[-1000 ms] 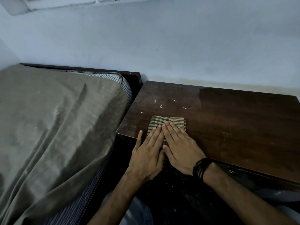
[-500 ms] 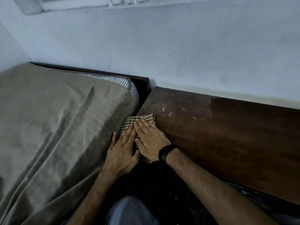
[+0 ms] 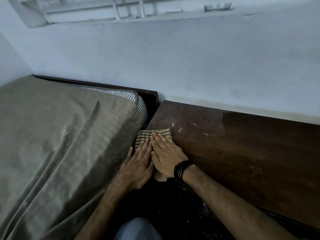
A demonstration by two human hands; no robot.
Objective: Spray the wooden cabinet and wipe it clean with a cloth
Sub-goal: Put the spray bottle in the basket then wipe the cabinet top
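Both hands lie flat, side by side, on a folded striped cloth (image 3: 153, 135), with straight fingers pressing it down rather than curling round it. The left hand (image 3: 136, 163) covers the cloth's left part, its outer edge against the bed cover, and the right hand (image 3: 166, 155) lies just beside it, thumb touching the left hand's side, with a bundle of black bands (image 3: 181, 168) round its wrist. The cloth sits at the left front corner of the wooden cabinet (image 3: 242, 153), its far edge showing beyond the fingertips and its left edge reaching the cabinet's rim. The cabinet's dark brown top runs away to the right; the part nearest the cloth looks dull and speckled, with a few pale scratch marks (image 3: 180, 129) just right of the cloth, while the part further right looks darker and glossier. Hard against the cabinet's left side stands a bed with an olive-grey cover (image 3: 60, 144), and a striped mattress (image 3: 135, 99) corner shows at its head. Behind both rises a pale bluish wall (image 3: 190, 66), with a window frame (image 3: 121, 11) at the top. A grey-clad knee (image 3: 138, 229) shows at the bottom edge.
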